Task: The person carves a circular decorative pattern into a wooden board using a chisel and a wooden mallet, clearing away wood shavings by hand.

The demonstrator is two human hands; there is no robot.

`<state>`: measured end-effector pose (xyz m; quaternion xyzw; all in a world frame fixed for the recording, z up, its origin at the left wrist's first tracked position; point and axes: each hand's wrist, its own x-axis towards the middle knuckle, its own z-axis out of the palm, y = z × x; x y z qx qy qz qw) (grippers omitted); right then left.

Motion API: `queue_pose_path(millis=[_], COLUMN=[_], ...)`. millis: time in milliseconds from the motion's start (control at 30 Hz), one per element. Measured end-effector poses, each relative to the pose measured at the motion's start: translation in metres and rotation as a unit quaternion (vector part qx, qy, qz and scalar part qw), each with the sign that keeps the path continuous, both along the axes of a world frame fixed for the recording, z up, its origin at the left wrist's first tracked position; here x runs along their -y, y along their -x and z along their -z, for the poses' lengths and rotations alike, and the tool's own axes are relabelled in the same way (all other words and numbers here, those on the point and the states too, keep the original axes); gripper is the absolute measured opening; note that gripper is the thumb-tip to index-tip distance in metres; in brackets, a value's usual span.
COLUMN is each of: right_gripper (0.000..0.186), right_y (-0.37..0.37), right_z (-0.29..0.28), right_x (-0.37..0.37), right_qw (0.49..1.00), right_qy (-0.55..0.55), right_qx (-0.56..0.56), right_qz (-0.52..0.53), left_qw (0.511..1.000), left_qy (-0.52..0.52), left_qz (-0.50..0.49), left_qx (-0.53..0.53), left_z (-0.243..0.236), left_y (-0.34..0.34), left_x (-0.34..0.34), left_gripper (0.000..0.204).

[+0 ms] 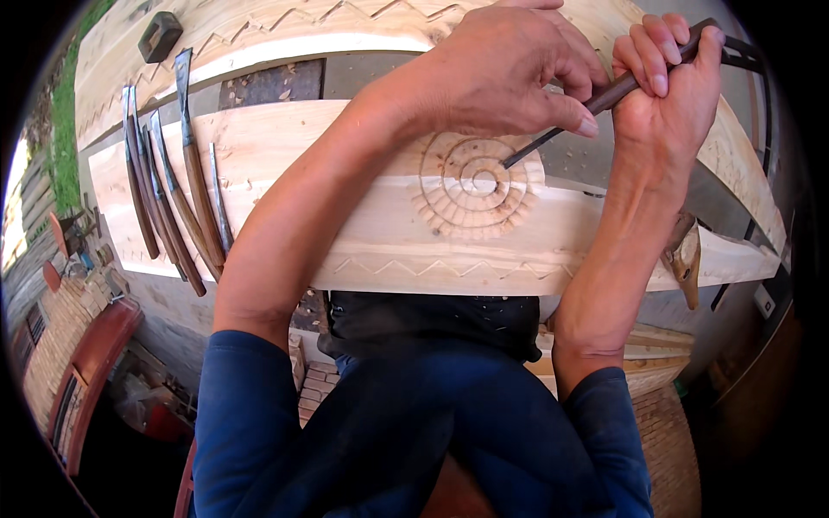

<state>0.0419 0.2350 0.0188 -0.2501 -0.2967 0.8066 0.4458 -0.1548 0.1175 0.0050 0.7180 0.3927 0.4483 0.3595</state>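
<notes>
My right hand [665, 86] is wrapped around the dark handle of a carving chisel [544, 142], gripping it at the upper right. My left hand [527, 78] is curled at the same tool, thumb against its lower part, other fingertips partly hidden. The chisel’s tip rests on the upper right of a carved spiral [479, 186], ringed by short radial cuts, on a pale wooden board [345, 242]. A zigzag groove runs along the board’s near edge. Several gouges and chisels [190, 173] with wooden handles and metal blades lie side by side on the board’s left.
A second zigzag-carved board [285, 30] lies beyond, bearing a dark block [160, 37]. A wooden-bodied tool [686, 259] sits at right beside my forearm. Further boards [656, 354] are below right. A reddish curved object [95, 371] and clutter lie low left, grass beyond.
</notes>
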Motion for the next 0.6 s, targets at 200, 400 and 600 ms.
queue_pose_path(millis=[200,400,600], right_gripper=[0.046,0.048,0.047], right_y=[0.003,0.006,0.039], right_z=[0.005,0.003,-0.005], right_x=[0.001,0.004,0.024], right_qw=[1.0,0.998,0.985], right_qy=[0.013,0.007,0.03], right_qx=[0.01,0.051,0.055], right_qz=[0.023,0.045,0.164], left_qw=[0.999,0.997,0.999], left_qy=[-0.037,0.031,-0.031], left_qz=[0.001,0.015,-0.009], left_qx=[-0.02,-0.063,-0.014], left_z=[-0.002,-0.006,-0.002], left_y=[0.003,-0.001,-0.001], left_x=[-0.001,-0.006,0.0], left_gripper=[0.018,0.022,0.024])
